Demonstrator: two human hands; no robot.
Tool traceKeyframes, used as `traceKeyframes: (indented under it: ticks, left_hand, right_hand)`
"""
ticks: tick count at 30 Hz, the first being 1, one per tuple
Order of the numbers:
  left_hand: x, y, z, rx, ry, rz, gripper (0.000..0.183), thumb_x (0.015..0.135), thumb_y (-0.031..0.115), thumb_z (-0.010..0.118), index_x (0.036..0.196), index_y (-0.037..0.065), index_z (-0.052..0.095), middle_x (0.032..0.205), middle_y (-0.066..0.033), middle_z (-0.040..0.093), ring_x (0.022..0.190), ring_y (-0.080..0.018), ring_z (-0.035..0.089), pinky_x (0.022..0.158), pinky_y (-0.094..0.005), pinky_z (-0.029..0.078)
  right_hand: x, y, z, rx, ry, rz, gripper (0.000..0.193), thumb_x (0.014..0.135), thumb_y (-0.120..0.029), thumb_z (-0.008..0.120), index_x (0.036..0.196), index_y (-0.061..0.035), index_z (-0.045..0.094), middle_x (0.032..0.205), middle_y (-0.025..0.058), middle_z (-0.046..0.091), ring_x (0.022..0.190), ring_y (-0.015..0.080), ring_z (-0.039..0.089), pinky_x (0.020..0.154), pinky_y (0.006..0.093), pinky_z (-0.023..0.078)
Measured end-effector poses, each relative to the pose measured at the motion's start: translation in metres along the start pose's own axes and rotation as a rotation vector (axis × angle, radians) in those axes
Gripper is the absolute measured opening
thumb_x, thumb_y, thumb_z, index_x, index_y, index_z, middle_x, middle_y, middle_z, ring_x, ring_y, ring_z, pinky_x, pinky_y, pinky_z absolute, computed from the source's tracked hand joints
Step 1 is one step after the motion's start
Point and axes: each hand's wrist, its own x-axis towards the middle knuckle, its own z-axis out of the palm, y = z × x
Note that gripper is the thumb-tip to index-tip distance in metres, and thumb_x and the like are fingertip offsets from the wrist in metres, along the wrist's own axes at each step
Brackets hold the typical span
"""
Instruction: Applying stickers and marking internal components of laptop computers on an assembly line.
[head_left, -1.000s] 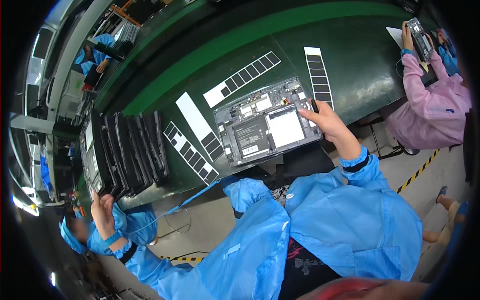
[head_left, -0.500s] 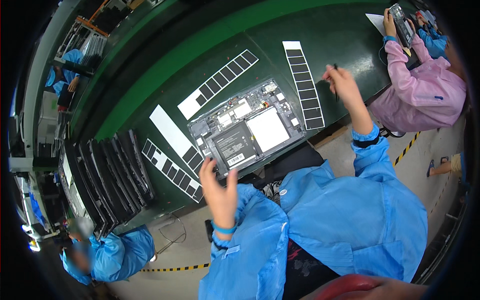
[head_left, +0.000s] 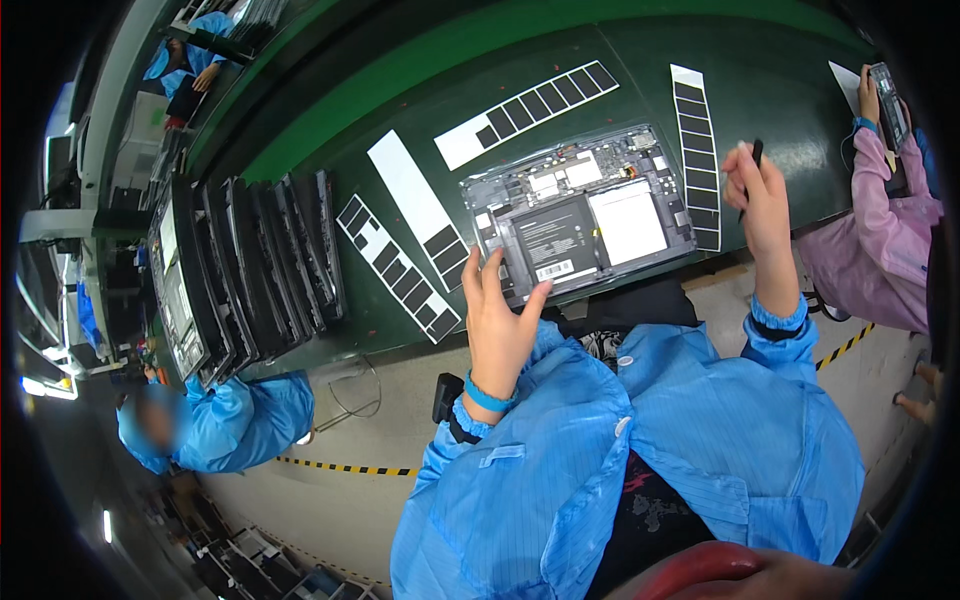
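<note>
**Open tablet on the green bench, hands poised at its edges**

Nearest the lens, blue smock sleeves rising from the lower edge. Left hand point(head_left: 500, 325) raised at the near-left corner of the tablet point(head_left: 580, 220), fingers spread and loose, gripping nothing, fingertips at or just over the rim (contact not clear from this angle). Right hand point(head_left: 762, 200) lifted just off the tablet's right side, thumb and fingers pinched on a thin dark pen point(head_left: 752, 170) held roughly upright. Tablet lying flat, back cover off, on the near part of the green table point(head_left: 780, 70), dark battery at centre-left, white panel to its right, circuit boards along the far edge. Strips point(head_left: 400, 265) of white backing with black squares fanned about it: two to the left, one beyond, one just right under the raised hand. Further left, a rack of dark devices point(head_left: 250, 265) standing on edge in a row. At lower left, a co-worker in blue point(head_left: 220, 420) seated below the rack. At far right, a person in a pink smock point(head_left: 880, 230) holding a small device.
</note>
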Motion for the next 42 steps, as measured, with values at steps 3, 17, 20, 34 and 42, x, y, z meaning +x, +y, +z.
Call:
traceKeyframes:
  ticks: [3, 17, 20, 34, 42]
  left_hand:
    - [0.025, -0.002, -0.016, 0.039, -0.063, -0.071, 0.05, 0.083, 0.032, 0.07, 0.119, 0.0, 0.056, 0.116, -0.0199, 0.053, 0.101, -0.035, 0.056, 0.087, -0.0405, 0.046]
    - [0.16, -0.055, 0.02, 0.271, -0.206, 0.293, 0.058, 0.091, 0.051, 0.05, 0.129, 0.007, 0.056, 0.139, -0.0264, 0.043, 0.131, -0.0404, 0.038, 0.107, -0.0421, 0.034]
    - [0.16, -0.052, 0.019, 0.274, -0.206, 0.293, 0.061, 0.09, 0.053, 0.05, 0.129, 0.006, 0.056, 0.139, -0.0264, 0.042, 0.13, -0.0402, 0.039, 0.106, -0.0425, 0.035]
    - [0.162, -0.054, 0.027, 0.322, -0.155, 0.316, 0.066, 0.087, 0.057, 0.052, 0.129, 0.007, 0.056, 0.135, -0.0262, 0.046, 0.127, -0.0395, 0.042, 0.104, -0.0472, 0.035]
    - [0.161, -0.053, 0.026, 0.31, -0.183, 0.302, 0.067, 0.087, 0.059, 0.052, 0.128, 0.007, 0.057, 0.136, -0.0267, 0.044, 0.129, -0.0406, 0.039, 0.105, -0.0479, 0.034]
  right_hand:
    - [0.03, -0.008, 0.037, 0.057, -0.14, -0.258, 0.037, 0.1, -0.03, 0.043, 0.079, -0.0021, 0.058, 0.066, -0.0026, 0.043, 0.056, 0.0083, 0.038, 0.053, 0.0262, 0.03]
    - [0.136, 0.045, 0.201, -0.37, -0.36, -0.09, 0.034, 0.085, -0.026, 0.07, 0.087, 0.0073, 0.068, 0.074, 0.0144, 0.069, 0.066, 0.0167, 0.069, 0.058, 0.025, 0.055]
    - [0.133, 0.044, 0.202, -0.347, -0.383, -0.069, 0.035, 0.087, -0.026, 0.068, 0.089, 0.0086, 0.066, 0.077, 0.016, 0.069, 0.07, 0.0178, 0.07, 0.059, 0.0248, 0.056]
    - [0.131, 0.039, 0.204, -0.362, -0.32, -0.096, 0.032, 0.086, -0.024, 0.07, 0.089, 0.0079, 0.066, 0.079, 0.0151, 0.069, 0.071, 0.0176, 0.07, 0.062, 0.0251, 0.058]
    - [0.131, 0.044, 0.202, -0.355, -0.38, -0.086, 0.03, 0.086, -0.022, 0.07, 0.09, 0.0074, 0.066, 0.08, 0.0156, 0.069, 0.072, 0.0178, 0.07, 0.062, 0.0246, 0.057]
